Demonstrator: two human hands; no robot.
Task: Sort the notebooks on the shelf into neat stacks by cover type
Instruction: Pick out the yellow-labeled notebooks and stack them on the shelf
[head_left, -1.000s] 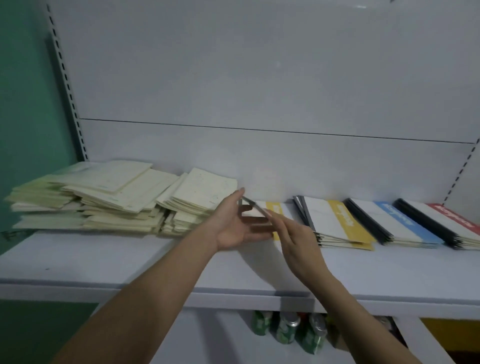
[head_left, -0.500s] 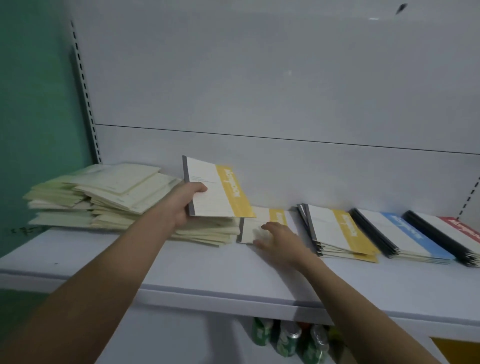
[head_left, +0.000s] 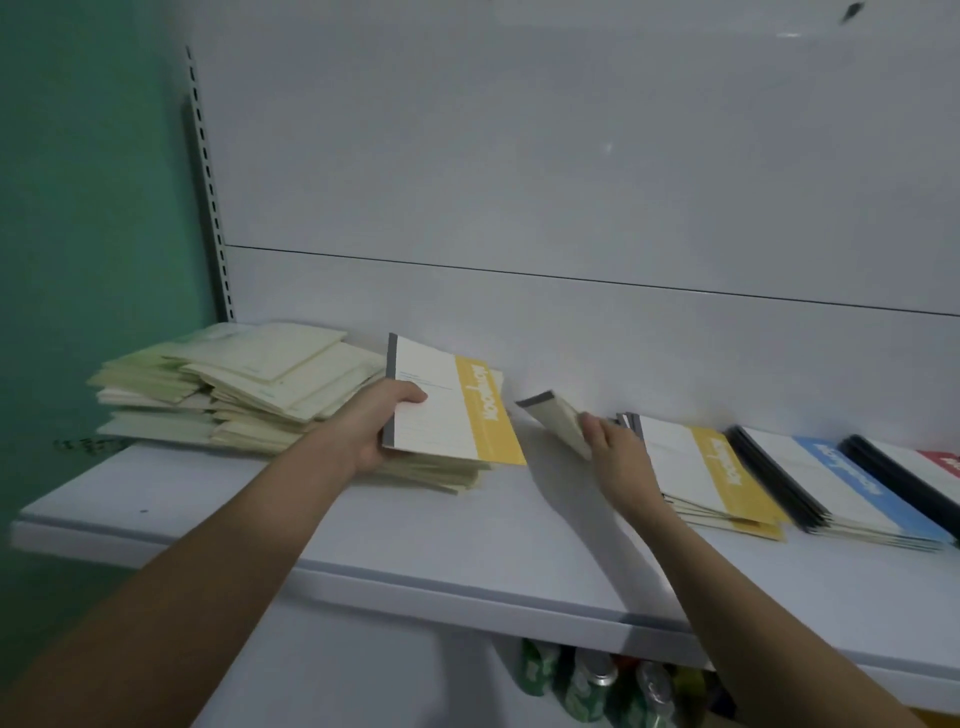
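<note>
My left hand (head_left: 375, 430) grips a yellow-banded white notebook (head_left: 448, 404) by its grey spine, holding it over a low cream stack (head_left: 435, 468). My right hand (head_left: 615, 458) holds a second notebook (head_left: 556, 420) tilted up off the white shelf (head_left: 467, 540), its cream back facing me. Just right of that hand lies the yellow-banded stack (head_left: 722, 475), then a blue-banded stack (head_left: 831, 483) and a red-banded stack (head_left: 930, 475) at the frame edge. A messy heap of cream notebooks (head_left: 234, 389) fills the shelf's left end.
A slotted upright (head_left: 208, 182) and a green wall (head_left: 88, 208) bound the shelf on the left; the white back panel (head_left: 571, 182) stands behind it. Drink cans (head_left: 592, 686) sit on the level below the shelf's front edge.
My left hand has lifted a yellow-banded notebook and carried it left over the cream stack. My right hand has tipped the flat notebook up off the shelf, beside the yellow stack.
</note>
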